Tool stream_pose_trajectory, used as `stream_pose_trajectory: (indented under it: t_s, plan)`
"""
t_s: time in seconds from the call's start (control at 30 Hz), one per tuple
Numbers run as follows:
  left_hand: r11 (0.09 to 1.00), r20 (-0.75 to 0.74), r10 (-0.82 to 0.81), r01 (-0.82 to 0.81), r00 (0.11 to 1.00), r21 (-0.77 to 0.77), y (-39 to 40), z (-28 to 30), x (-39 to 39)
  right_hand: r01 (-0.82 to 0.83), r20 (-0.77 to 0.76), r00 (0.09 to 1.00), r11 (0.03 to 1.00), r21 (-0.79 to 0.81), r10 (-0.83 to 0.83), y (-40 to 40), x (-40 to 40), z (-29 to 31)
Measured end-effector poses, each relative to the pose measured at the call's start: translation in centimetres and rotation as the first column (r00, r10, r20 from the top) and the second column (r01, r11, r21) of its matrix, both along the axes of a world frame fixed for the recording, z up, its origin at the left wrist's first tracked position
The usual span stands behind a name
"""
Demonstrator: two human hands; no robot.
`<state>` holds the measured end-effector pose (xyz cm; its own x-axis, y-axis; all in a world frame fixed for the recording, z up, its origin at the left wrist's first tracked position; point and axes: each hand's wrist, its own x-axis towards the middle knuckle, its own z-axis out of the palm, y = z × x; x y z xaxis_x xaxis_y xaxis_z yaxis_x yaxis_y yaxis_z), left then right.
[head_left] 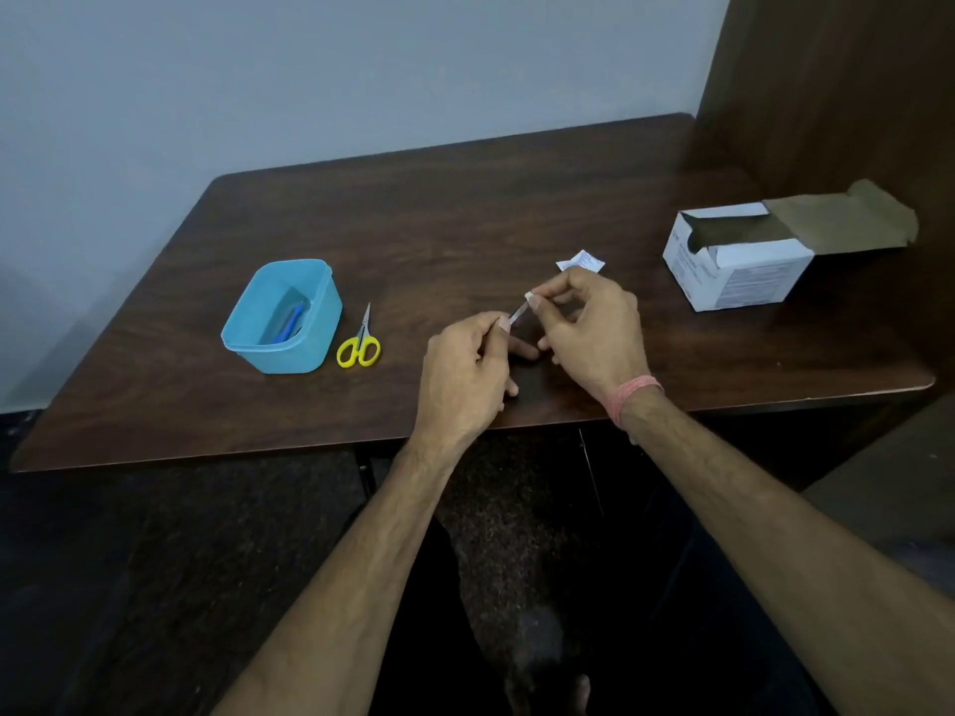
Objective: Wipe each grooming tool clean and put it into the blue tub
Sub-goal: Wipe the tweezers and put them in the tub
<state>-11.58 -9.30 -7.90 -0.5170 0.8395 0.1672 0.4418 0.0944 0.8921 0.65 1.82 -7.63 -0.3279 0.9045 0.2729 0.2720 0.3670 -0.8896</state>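
While the left hand (467, 369) pinches one end of a thin silvery tool (517, 313) between thumb and forefinger at the centre of the frame, the right hand (589, 323) pinches a small white wipe (529, 297) against the tool's other end, both hands raised just above the dark wooden table (465, 198). At centre left stands the blue tub (283, 318) with a blue tool (290, 325) lying inside, yellow-handled scissors (360, 339) just beside it on its right, while a torn white sachet (581, 261) lies beyond the hands and an open white box (739, 261) sits at the right.
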Motion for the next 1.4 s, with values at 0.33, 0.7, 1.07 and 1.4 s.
stream_pose_trajectory:
  t_s: [0.33, 0.7, 1.07, 1.4]
  plan:
    - [1.0, -0.021, 0.005, -0.005, 1.0, 0.025, 0.1, -0.12, 0.18, -0.04, 0.011, 0.999, 0.999, -0.023, 0.041, -0.24, 0.21, 0.5]
    - [0.999, -0.113, 0.035, -0.033, 0.993, 0.015, 0.28, -0.55, -0.12, -0.113, 0.036, 0.993, 0.994, 0.006, 0.113, -0.35, 0.24, 0.56]
    - [0.999, -0.058, 0.031, -0.032, 0.998, -0.009, 0.12, -0.34, 0.0, 0.034, -0.003, 0.999, 0.999, -0.038, -0.034, 0.17, 0.04, 0.15]
    - [1.0, -0.058, 0.031, -0.031, 0.998, -0.001, -0.09, -0.11, -0.18, -0.231, 0.067, 0.971, 0.973, -0.014, 0.231, -0.47, 0.44, 0.83]
